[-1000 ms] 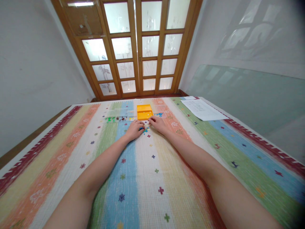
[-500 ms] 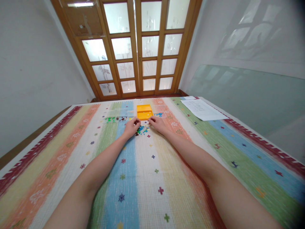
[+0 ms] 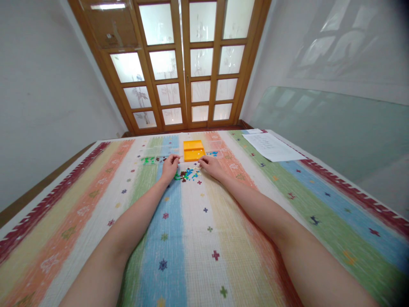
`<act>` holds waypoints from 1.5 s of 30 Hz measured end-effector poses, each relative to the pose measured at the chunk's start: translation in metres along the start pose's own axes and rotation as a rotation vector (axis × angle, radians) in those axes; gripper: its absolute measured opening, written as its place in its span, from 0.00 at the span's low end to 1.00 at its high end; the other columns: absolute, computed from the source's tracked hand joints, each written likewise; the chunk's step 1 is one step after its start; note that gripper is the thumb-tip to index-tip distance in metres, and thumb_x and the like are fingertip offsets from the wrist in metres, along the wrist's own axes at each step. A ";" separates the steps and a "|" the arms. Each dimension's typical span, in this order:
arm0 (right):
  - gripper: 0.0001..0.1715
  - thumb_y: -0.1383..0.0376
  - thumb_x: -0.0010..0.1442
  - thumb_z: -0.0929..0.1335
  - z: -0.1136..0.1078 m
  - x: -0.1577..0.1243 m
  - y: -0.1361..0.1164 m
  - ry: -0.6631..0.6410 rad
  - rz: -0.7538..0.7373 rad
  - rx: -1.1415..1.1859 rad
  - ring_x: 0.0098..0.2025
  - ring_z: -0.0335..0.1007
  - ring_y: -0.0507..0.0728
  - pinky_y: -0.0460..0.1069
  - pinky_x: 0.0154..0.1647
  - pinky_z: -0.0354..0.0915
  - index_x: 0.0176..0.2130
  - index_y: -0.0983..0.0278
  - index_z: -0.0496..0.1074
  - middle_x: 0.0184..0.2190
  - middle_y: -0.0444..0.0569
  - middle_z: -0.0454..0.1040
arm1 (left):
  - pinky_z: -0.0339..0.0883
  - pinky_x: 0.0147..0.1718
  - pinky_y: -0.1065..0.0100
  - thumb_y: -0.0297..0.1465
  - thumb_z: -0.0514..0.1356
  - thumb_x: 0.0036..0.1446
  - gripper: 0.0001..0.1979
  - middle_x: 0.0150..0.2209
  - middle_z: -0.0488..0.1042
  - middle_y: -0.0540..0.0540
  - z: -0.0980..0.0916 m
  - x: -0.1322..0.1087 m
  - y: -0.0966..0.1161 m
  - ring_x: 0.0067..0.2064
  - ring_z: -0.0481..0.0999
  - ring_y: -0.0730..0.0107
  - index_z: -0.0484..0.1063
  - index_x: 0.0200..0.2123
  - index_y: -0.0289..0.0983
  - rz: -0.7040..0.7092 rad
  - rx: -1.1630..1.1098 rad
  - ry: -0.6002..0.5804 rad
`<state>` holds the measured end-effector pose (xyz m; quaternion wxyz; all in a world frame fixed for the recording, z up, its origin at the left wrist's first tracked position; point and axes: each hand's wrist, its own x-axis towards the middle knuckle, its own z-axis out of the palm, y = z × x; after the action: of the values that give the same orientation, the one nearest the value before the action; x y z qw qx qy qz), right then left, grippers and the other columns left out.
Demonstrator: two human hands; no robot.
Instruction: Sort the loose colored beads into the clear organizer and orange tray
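A loose pile of small pieces [image 3: 189,174], blue, green, dark brown and pale, lies on the cloth between my hands. My left hand [image 3: 170,166] is over the near right part of a clear divided box [image 3: 148,160], which holds green and dark brown pieces; its thumb and fingers are pinched together, and what they hold is too small to make out. On the other side, my right hand [image 3: 211,165] rests at the pile's right edge with its fingers pinched. Behind the pile stands an open yellow box [image 3: 194,155] with a few pale pieces in it.
Right of the yellow box is another clear box [image 3: 214,154] with blue pieces. Printed paper sheets [image 3: 271,147] lie at the table's back right. A striped cloth [image 3: 198,238] covers the table. Wooden glazed doors [image 3: 185,76] stand beyond it.
My left hand has moved left, from the pile to over the clear divided box, uncovering brown and green pieces. My right hand has hardly moved.
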<state>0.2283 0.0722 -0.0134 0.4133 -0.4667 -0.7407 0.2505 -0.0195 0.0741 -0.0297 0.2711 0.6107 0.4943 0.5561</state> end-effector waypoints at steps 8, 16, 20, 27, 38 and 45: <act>0.12 0.62 0.65 0.66 0.000 0.000 0.000 -0.008 0.011 -0.003 0.35 0.72 0.56 0.48 0.38 0.61 0.32 0.63 0.75 0.31 0.46 0.79 | 0.62 0.30 0.69 0.32 0.55 0.63 0.11 0.28 0.72 0.51 -0.003 0.001 0.000 0.28 0.69 0.69 0.78 0.42 0.39 -0.018 0.067 -0.003; 0.13 0.62 0.65 0.65 0.001 0.001 0.001 -0.006 0.000 -0.006 0.35 0.72 0.56 0.48 0.38 0.61 0.32 0.63 0.75 0.31 0.46 0.79 | 0.62 0.29 0.69 0.31 0.56 0.62 0.11 0.29 0.72 0.50 -0.002 0.000 0.000 0.28 0.70 0.70 0.78 0.41 0.39 -0.039 0.034 0.013; 0.13 0.61 0.65 0.65 0.001 0.001 0.001 -0.004 -0.004 -0.017 0.34 0.71 0.56 0.48 0.38 0.61 0.31 0.63 0.75 0.30 0.46 0.79 | 0.64 0.29 0.70 0.32 0.57 0.62 0.10 0.32 0.74 0.49 -0.001 0.000 -0.001 0.28 0.71 0.71 0.77 0.42 0.39 -0.036 0.004 0.005; 0.13 0.62 0.65 0.65 -0.001 0.000 -0.002 -0.021 0.007 -0.021 0.36 0.72 0.56 0.48 0.38 0.61 0.32 0.63 0.75 0.31 0.47 0.79 | 0.68 0.31 0.70 0.32 0.60 0.59 0.11 0.34 0.76 0.48 0.001 0.001 -0.006 0.30 0.72 0.71 0.76 0.44 0.39 -0.044 -0.032 0.010; 0.13 0.62 0.66 0.65 -0.002 -0.002 -0.005 -0.023 0.008 -0.020 0.36 0.73 0.57 0.48 0.40 0.62 0.33 0.62 0.76 0.31 0.47 0.79 | 0.68 0.32 0.68 0.35 0.64 0.56 0.13 0.36 0.78 0.47 0.000 0.003 -0.014 0.30 0.74 0.70 0.78 0.44 0.37 -0.032 -0.009 0.005; 0.13 0.61 0.66 0.65 -0.001 0.000 -0.003 -0.030 0.009 -0.031 0.36 0.72 0.56 0.49 0.41 0.63 0.34 0.62 0.76 0.32 0.46 0.79 | 0.69 0.33 0.67 0.36 0.65 0.56 0.12 0.36 0.79 0.46 0.001 0.004 -0.014 0.30 0.74 0.70 0.78 0.42 0.37 -0.054 -0.019 0.010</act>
<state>0.2278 0.0706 -0.0108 0.3936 -0.4727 -0.7485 0.2477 -0.0235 0.0826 -0.0408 0.2893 0.5916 0.5065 0.5565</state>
